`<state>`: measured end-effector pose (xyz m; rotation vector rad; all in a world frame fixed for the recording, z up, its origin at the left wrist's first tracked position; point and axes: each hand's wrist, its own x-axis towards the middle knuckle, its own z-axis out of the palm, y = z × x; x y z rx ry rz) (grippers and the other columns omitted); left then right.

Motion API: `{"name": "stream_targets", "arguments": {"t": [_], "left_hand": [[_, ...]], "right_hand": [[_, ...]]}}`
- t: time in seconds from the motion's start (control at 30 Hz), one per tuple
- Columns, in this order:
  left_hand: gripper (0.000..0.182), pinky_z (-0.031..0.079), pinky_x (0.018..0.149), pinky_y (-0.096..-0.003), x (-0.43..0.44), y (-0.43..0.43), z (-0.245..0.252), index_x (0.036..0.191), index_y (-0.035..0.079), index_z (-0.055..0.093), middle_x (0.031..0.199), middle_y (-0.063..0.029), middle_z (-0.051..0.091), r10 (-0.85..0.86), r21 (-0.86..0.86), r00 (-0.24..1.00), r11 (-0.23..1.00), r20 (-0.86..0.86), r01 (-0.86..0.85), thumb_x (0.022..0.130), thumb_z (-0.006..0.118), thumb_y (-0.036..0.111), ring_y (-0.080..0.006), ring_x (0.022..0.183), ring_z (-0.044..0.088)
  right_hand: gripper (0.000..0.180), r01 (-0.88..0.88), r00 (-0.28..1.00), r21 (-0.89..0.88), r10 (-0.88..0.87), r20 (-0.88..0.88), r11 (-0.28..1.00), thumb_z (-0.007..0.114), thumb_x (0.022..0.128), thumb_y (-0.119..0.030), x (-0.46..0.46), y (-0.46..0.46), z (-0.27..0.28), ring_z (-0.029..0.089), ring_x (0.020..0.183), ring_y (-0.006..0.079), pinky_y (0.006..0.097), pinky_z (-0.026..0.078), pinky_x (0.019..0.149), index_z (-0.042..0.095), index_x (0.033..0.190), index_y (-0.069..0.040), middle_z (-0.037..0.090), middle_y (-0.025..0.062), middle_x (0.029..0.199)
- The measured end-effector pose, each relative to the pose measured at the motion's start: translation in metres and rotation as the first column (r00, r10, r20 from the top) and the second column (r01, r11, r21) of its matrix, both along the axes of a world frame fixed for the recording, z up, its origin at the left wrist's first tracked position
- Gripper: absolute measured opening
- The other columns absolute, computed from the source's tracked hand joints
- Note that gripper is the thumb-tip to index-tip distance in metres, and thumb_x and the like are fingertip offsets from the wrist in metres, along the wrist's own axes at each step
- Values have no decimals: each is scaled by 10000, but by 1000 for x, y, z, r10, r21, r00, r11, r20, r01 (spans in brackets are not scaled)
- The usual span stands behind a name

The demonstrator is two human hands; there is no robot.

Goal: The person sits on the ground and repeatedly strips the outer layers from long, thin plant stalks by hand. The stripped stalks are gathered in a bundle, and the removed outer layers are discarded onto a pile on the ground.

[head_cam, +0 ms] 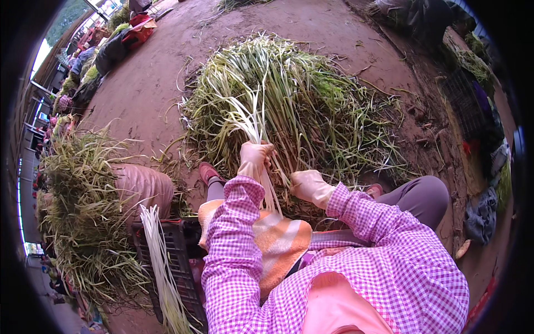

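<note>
My left hand [253, 158], in a pale glove, is closed round a bunch of pale, blanched chive-like stalks [251, 121]. Their leafy ends fan out away from me, and the white ends hang below the fist over an orange-and-white striped towel [277, 238] on my lap. Just to the right, my gloved right hand [311, 186] has its fingers curled round a thin greenish stalk beside the bunch; its fingertips are partly hidden. Beyond both hands lies a broad heap of green and yellowing stalks [300, 96] on the earth floor.
At my left, a dark plastic crate [162, 242] carries a sheaf of whitish stalks [160, 267] across its top. Behind it is a large pile of leafy stalks [83, 208] beside a pinkish wrapped bundle [144, 188]. Another dark crate [463, 102] and a grey cloth [480, 217] are at far right.
</note>
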<state>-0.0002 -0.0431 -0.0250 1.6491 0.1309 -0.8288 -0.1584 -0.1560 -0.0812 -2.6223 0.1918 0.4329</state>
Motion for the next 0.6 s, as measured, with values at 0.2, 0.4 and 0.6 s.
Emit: {"name": "stream_targets", "arguments": {"t": [0.2, 0.4, 0.6], "left_hand": [[152, 473, 347, -204, 24, 9, 33, 912, -68, 653, 812, -157, 705, 216, -181, 976, 962, 34, -206, 882, 673, 80, -71, 405, 493], [205, 462, 358, -213, 27, 9, 34, 952, -71, 674, 845, -152, 715, 137, -143, 991, 981, 8, -135, 864, 705, 112, -60, 402, 459], [204, 436, 350, -206, 22, 10, 36, 1018, -33, 663, 845, -142, 718, -38, -216, 999, 976, 20, 42, 884, 686, 119, -54, 396, 463]], "right_hand": [[284, -197, 776, -197, 30, -630, 960, 615, 833, -207, -79, -73, -99, 656, 1063, 265, 385, 524, 856, 729, 1064, -88, 682, 110, 1146], [250, 150, 840, -252, -258, -477, 956, 626, 859, -177, -45, -129, -63, 680, 927, 267, 380, 536, 833, 718, 1075, -92, 708, 114, 1017], [336, 367, 928, 890, -168, -332, 270, 597, 946, -325, 55, -56, 22, 591, 613, 117, 257, 537, 622, 667, 1110, -40, 714, 103, 1009]]}}
